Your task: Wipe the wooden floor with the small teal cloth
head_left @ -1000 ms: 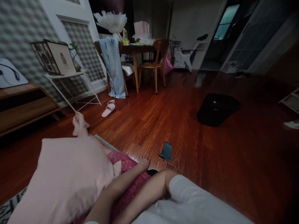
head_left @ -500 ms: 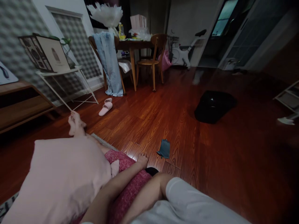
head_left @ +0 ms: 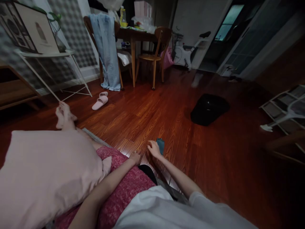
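My left hand [head_left: 135,157] rests at the far edge of the crimson patterned fabric [head_left: 133,181] over my lap, fingers loosely bent, with nothing visible in it. Out over the floor is my right hand [head_left: 154,149], its fingers apart and slightly curled, holding nothing. Just beyond its wrist, a flat dark teal piece [head_left: 160,145] lies on the floorboards, partly covered by the hand; its kind is unclear. Between my forearms, the edge of a black rounded thing [head_left: 149,173] shows. A pale pink pillow [head_left: 52,168] lies across my legs.
A black glossy bin-like object [head_left: 209,108] is on the wooden floor at right. Pink slippers [head_left: 100,100] lie beyond my bare feet. Farther back are a chair draped with jeans [head_left: 107,51], a dining table, another chair [head_left: 152,58] and an exercise bike [head_left: 184,55]. A white rack [head_left: 281,108] stands at right.
My right arm has swung forward from beside my body, bringing the right hand into view near the teal piece. My left hand stays at the fabric's edge. The view has shifted slightly right and down.
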### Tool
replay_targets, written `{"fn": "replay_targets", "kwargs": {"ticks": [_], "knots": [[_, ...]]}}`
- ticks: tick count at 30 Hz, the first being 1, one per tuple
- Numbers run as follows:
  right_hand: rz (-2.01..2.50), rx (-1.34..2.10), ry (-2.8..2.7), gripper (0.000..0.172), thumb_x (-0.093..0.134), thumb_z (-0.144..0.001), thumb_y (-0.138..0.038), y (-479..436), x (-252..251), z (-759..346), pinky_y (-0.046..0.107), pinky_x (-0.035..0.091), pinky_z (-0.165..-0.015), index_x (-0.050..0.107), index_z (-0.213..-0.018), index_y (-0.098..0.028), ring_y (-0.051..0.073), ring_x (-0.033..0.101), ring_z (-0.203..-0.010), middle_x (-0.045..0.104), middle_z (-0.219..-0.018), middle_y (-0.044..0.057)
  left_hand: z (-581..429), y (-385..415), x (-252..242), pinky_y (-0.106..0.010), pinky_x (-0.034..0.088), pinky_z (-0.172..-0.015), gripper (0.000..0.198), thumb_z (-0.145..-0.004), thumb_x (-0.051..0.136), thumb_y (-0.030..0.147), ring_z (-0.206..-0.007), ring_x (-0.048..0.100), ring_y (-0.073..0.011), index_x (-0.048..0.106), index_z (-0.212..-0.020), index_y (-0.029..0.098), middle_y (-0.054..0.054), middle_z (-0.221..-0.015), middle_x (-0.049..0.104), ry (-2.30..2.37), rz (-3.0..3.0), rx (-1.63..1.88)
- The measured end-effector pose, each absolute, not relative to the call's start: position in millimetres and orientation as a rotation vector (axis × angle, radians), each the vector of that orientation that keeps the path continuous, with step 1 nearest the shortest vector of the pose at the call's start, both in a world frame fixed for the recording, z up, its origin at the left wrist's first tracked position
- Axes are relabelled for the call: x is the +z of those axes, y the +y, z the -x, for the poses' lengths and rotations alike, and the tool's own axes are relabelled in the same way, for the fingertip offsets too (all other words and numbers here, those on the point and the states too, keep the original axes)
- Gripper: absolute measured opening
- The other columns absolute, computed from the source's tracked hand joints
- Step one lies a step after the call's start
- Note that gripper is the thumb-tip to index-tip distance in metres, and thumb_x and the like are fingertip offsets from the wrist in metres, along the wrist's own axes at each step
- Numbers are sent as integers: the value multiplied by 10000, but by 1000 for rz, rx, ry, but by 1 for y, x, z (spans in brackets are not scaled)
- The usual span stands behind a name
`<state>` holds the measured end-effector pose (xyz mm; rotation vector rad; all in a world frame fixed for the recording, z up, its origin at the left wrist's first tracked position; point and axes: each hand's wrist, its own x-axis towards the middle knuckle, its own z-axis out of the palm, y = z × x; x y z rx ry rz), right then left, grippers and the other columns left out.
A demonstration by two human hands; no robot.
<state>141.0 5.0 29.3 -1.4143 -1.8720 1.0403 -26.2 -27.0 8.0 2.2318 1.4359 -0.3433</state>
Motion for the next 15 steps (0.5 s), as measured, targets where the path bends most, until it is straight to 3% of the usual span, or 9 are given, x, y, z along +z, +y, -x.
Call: {"fn": "replay_targets", "kwargs": {"ticks": [3, 5, 9, 15], "knots": [[1653, 909, -1823, 563, 461, -978, -433, 3, 0, -172, 570, 200, -1210, 485, -1464, -152, 366, 261, -1496, 388, -1576, 199, 28, -30, 11, -511, 340, -1138, 484, -894, 522, 295, -1402, 414, -340, 574, -1367, 207, -154, -1534, 453, 1431, -2249, -391], [1753, 763, -1904, 667, 448, -954, -461, 2, -20, -184, 553, 129, -1226, 401, -1523, -115, 348, 138, -1540, 294, -1631, 202, 28, -31, 13, -506, 342, -1136, 467, -906, 527, 298, -1409, 406, -328, 565, -1365, 222, -143, -1548, 435, 1432, -2253, -413], [1983, 291, -2104, 749, 372, -961, -480, 18, -46, -192, 476, 159, -1221, 291, -1563, -42, 295, 139, -1543, 238, -1647, 220, 29, -31, 14, -503, 340, -1138, 472, -906, 552, 282, -1436, 367, -327, 543, -1375, 229, -134, -1585, 383, 1437, -2242, -446], [2052, 222, -2120, 694, 329, -976, -401, 19, -53, -198, 466, 172, -1215, 267, -1577, -60, 276, 175, -1536, 245, -1649, 204, 30, -30, 12, -512, 328, -1141, 470, -915, 545, 277, -1441, 361, -323, 533, -1384, 252, -117, -1591, 384, 1430, -2223, -449]]}}
